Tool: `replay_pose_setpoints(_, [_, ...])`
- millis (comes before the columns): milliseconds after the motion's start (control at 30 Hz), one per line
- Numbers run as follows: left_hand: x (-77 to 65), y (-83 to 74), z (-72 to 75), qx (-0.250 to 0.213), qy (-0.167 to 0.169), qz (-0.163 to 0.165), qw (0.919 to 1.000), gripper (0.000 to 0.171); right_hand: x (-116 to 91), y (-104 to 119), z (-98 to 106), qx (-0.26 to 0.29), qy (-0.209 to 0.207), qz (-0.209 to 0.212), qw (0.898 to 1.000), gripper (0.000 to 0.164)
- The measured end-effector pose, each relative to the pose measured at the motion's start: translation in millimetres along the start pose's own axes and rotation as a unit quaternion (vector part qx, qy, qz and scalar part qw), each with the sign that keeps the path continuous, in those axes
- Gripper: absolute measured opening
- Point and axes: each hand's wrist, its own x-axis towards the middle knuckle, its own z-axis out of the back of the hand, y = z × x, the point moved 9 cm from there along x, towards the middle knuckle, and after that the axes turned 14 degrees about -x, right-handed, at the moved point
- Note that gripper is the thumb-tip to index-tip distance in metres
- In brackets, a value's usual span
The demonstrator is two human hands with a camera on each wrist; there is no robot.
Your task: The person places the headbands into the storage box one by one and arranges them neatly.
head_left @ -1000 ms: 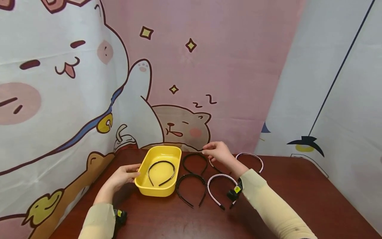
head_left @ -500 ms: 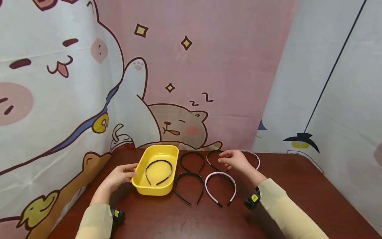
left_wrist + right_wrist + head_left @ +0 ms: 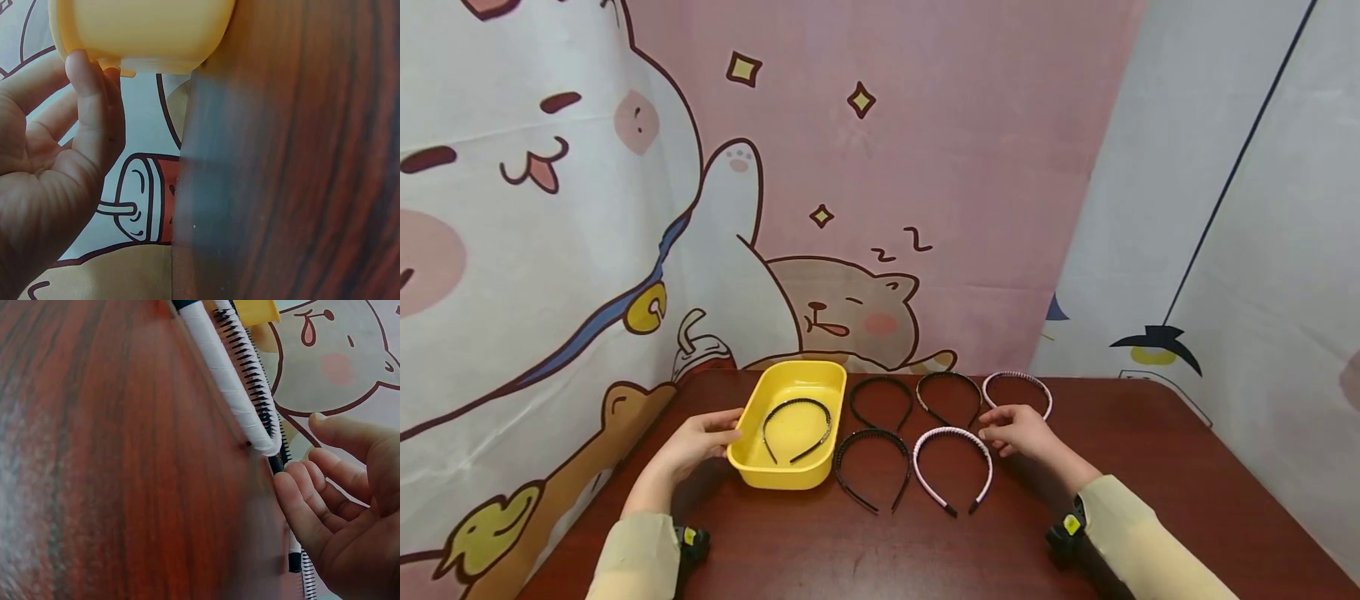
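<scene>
On the left of the table, a yellow plastic tray [image 3: 786, 480] has a dark headband [image 3: 797, 401] lying in it. My left hand [image 3: 692, 443] holds the tray's left rim between thumb and fingers, also seen by the left wrist camera. My right hand [image 3: 1024, 432] is over the table with its fingers relaxed and apart, nothing held. Its fingertips are between the front pink headband [image 3: 951, 431] and the back pink headband [image 3: 1017, 375]. In the right wrist view, a pale ribbed headband [image 3: 225, 378] extends past the fingertips.
Right of the tray lie a front black headband [image 3: 872, 432], a back black headband [image 3: 882, 379] and a dark headband with a patterned side [image 3: 950, 374]. The dark red table [image 3: 880, 558] meets a cartoon-printed cloth [image 3: 985, 208] behind.
My right hand has moved right and towards me, away from the back black headband, past the patterned one, to the pink ones. My left hand keeps its hold on the tray.
</scene>
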Motion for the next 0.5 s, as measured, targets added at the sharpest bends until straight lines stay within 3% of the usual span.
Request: replay_pose_setpoints(500, [-1.9,-1.9,-0.5,-0.006,0.002,-0.003,1.0000,0.056,1,-4,-18,0.000,0.053,0.025,0.998,0.036])
